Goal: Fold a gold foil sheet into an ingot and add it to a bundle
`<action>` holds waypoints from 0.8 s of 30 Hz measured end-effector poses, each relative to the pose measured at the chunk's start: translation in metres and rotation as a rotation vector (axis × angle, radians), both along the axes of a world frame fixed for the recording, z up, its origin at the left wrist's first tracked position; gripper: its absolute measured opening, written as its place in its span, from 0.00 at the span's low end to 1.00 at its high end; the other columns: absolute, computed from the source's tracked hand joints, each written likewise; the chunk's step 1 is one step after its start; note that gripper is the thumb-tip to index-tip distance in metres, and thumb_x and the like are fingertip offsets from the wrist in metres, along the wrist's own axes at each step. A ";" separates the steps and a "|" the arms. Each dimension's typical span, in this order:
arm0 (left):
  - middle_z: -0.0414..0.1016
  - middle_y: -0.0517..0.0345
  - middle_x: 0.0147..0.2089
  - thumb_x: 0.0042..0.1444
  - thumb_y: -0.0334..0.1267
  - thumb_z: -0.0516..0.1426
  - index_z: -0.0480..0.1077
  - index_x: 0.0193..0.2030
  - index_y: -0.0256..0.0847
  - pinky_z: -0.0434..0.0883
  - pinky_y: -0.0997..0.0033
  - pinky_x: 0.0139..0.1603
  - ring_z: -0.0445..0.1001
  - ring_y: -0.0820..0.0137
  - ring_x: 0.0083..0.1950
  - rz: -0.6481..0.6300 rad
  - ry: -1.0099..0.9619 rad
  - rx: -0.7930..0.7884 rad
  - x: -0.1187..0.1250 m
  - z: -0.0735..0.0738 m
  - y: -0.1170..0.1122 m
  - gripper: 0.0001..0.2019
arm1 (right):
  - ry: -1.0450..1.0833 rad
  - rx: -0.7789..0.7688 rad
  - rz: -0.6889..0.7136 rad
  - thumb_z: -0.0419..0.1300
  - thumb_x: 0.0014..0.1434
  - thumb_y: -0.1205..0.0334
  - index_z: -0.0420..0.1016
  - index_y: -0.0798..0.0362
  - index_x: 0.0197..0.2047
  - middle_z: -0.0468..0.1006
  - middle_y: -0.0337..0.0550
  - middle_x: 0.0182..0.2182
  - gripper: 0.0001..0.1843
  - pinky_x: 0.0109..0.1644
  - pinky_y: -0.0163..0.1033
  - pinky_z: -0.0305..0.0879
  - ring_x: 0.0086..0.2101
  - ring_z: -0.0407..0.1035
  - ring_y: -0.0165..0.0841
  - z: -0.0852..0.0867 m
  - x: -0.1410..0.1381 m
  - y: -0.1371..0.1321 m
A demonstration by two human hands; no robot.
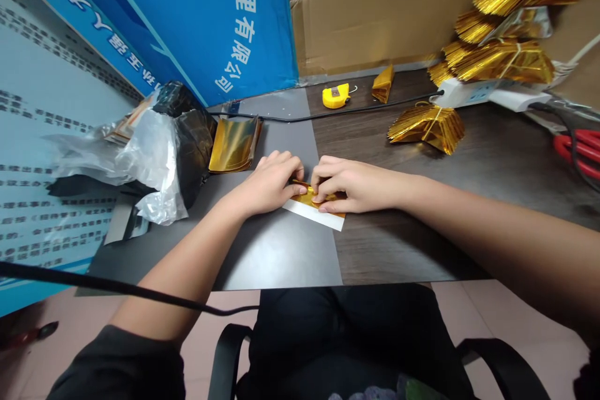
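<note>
A sheet of gold foil paper [315, 214] with a white edge strip lies on the table in front of me, partly folded and slightly slanted. My left hand [276, 182] pinches its left part, thumb on the gold side and fingers curled behind. On its right part, my right hand [351, 184] presses down with bent fingers and thumb. The fingers hide much of the fold. Just beyond my left hand sits a stack of gold foil sheets [233, 145]. Bundles of folded gold paper [426, 128], tied in the middle, lie to the right.
A yellow tape measure [335, 96] and one folded gold piece [383, 84] lie at the back. A black cable [290, 119] runs to a white power strip [469, 92]. Plastic bags [154, 150] stand left, and more gold bundles [501, 59] pile up at the right.
</note>
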State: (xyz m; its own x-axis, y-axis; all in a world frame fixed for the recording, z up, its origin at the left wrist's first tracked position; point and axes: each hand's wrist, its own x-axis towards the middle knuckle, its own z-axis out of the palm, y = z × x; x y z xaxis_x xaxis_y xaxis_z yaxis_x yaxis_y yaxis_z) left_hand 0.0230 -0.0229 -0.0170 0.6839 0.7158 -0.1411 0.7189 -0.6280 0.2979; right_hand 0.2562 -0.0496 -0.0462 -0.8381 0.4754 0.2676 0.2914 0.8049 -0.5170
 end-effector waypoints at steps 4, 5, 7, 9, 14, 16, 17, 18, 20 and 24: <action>0.73 0.59 0.42 0.62 0.39 0.61 0.69 0.48 0.42 0.61 0.65 0.49 0.69 0.66 0.47 0.026 -0.056 -0.010 -0.003 -0.001 -0.002 0.09 | -0.007 0.022 0.000 0.62 0.67 0.58 0.85 0.53 0.42 0.78 0.50 0.47 0.10 0.52 0.46 0.65 0.47 0.65 0.40 0.000 0.001 0.000; 0.73 0.59 0.42 0.63 0.40 0.61 0.69 0.50 0.42 0.62 0.65 0.50 0.69 0.65 0.47 0.034 -0.054 -0.005 -0.003 -0.001 -0.003 0.11 | -0.010 0.029 -0.001 0.62 0.68 0.58 0.85 0.52 0.42 0.78 0.50 0.47 0.10 0.53 0.47 0.65 0.47 0.65 0.41 0.000 0.002 0.000; 0.72 0.58 0.41 0.63 0.42 0.61 0.71 0.52 0.43 0.62 0.64 0.51 0.69 0.64 0.48 0.036 -0.030 -0.003 -0.004 0.000 -0.004 0.12 | -0.017 0.036 -0.006 0.62 0.68 0.57 0.85 0.52 0.42 0.78 0.50 0.47 0.11 0.53 0.47 0.66 0.47 0.65 0.41 0.000 0.002 0.001; 0.72 0.56 0.42 0.64 0.43 0.60 0.74 0.48 0.43 0.63 0.62 0.52 0.69 0.62 0.49 0.031 0.001 -0.002 -0.004 0.001 -0.006 0.09 | -0.015 0.043 -0.007 0.62 0.68 0.57 0.85 0.52 0.42 0.78 0.50 0.47 0.11 0.53 0.47 0.66 0.47 0.65 0.41 0.000 0.002 0.001; 0.70 0.54 0.47 0.64 0.41 0.59 0.74 0.43 0.42 0.63 0.59 0.54 0.68 0.60 0.53 0.058 0.037 0.049 0.001 0.003 -0.012 0.07 | -0.005 0.058 -0.004 0.62 0.68 0.57 0.85 0.51 0.43 0.78 0.50 0.47 0.11 0.53 0.47 0.66 0.47 0.65 0.41 -0.001 0.002 0.001; 0.71 0.54 0.46 0.64 0.41 0.59 0.72 0.42 0.41 0.63 0.60 0.53 0.68 0.61 0.52 0.058 0.034 0.070 0.001 0.002 -0.013 0.06 | -0.006 0.067 -0.003 0.62 0.68 0.57 0.85 0.51 0.42 0.78 0.50 0.47 0.11 0.53 0.47 0.66 0.47 0.66 0.41 0.000 0.002 0.001; 0.72 0.55 0.45 0.64 0.41 0.59 0.71 0.42 0.41 0.62 0.61 0.52 0.68 0.61 0.51 0.056 0.031 0.073 0.002 0.002 -0.013 0.06 | -0.007 0.071 -0.003 0.62 0.68 0.58 0.85 0.51 0.42 0.78 0.50 0.47 0.10 0.53 0.47 0.66 0.47 0.66 0.40 0.000 0.002 0.001; 0.72 0.56 0.44 0.64 0.40 0.59 0.70 0.42 0.41 0.62 0.62 0.51 0.69 0.62 0.50 0.057 0.026 0.067 0.002 0.002 -0.012 0.06 | -0.009 0.074 -0.002 0.62 0.68 0.58 0.85 0.51 0.42 0.78 0.50 0.47 0.10 0.52 0.47 0.66 0.47 0.66 0.40 0.000 0.002 0.001; 0.74 0.58 0.42 0.64 0.39 0.59 0.69 0.44 0.41 0.62 0.64 0.48 0.70 0.65 0.47 0.076 0.013 0.041 0.001 0.003 -0.012 0.06 | -0.016 0.077 -0.003 0.63 0.68 0.58 0.85 0.51 0.42 0.78 0.50 0.47 0.10 0.52 0.47 0.66 0.47 0.66 0.41 0.000 0.002 0.001; 0.74 0.60 0.38 0.63 0.39 0.60 0.71 0.51 0.42 0.63 0.66 0.45 0.72 0.67 0.41 0.118 0.005 -0.026 0.001 0.006 -0.012 0.11 | -0.027 0.078 -0.001 0.63 0.68 0.58 0.85 0.52 0.42 0.78 0.49 0.47 0.10 0.52 0.46 0.66 0.47 0.66 0.41 0.001 0.002 0.001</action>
State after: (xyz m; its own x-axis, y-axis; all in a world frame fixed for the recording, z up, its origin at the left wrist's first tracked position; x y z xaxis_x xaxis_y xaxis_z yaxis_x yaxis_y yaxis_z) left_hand 0.0239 -0.0345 -0.0109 0.5940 0.7876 -0.1637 0.7890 -0.5308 0.3094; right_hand 0.2584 -0.0487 -0.0457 -0.8449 0.4548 0.2817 0.3052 0.8422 -0.4445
